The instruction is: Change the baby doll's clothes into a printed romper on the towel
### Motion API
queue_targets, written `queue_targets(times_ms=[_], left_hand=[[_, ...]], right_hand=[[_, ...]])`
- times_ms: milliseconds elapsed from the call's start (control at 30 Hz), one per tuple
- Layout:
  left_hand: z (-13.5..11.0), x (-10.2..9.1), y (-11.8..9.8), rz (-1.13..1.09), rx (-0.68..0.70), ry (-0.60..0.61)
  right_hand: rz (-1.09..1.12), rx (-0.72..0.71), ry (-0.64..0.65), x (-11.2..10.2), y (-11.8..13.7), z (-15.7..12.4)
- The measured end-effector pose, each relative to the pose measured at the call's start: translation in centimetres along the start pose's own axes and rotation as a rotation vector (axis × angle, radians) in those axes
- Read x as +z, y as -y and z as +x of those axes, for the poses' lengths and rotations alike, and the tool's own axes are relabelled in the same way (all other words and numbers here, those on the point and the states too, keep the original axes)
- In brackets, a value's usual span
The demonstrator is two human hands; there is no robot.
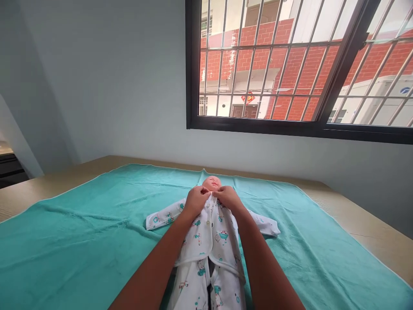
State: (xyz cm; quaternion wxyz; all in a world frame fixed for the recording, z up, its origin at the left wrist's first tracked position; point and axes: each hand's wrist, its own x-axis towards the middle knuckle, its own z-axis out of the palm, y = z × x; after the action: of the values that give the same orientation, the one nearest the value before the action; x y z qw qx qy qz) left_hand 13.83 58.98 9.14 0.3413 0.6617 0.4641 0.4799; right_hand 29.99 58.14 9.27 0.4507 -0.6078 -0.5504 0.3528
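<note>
A baby doll [211, 182] lies on its back on a teal towel [97, 232], head away from me. It wears a white romper [213, 241] printed with small teal figures, sleeves spread out to both sides. My left hand [195, 200] and my right hand [228, 197] meet at the romper's collar just under the doll's chin. Both are closed, pinching the two front edges of the cloth together. The lower front of the romper lies parted between my forearms.
The towel covers a wooden platform [364, 215] whose bare edge shows at right and back. A grey wall rises behind, with a barred window [290, 64] above it. A dark opening lies at the far left.
</note>
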Motion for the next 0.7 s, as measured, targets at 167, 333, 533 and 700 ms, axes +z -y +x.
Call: queue_targets(times_ms=[167,333,533,700], left_hand=[[0.1,-0.1,-0.3,-0.103,-0.049,0.016],[-0.2,-0.4,-1.2,-0.174,-0.082,0.012],[-0.8,0.0,-1.4,-0.171,-0.060,-0.033],[-0.7,0.3,-1.1,-0.169,-0.043,-0.022]], right_hand=[[0.206,0.010,0.016,0.7,-0.1,-0.3],[0.426,-0.014,-0.009,2.4,0.0,-0.5],[0.587,-0.017,0.057,2.2,-0.7,-0.6],[0.648,0.003,0.124,1.6,-1.1,-0.6]])
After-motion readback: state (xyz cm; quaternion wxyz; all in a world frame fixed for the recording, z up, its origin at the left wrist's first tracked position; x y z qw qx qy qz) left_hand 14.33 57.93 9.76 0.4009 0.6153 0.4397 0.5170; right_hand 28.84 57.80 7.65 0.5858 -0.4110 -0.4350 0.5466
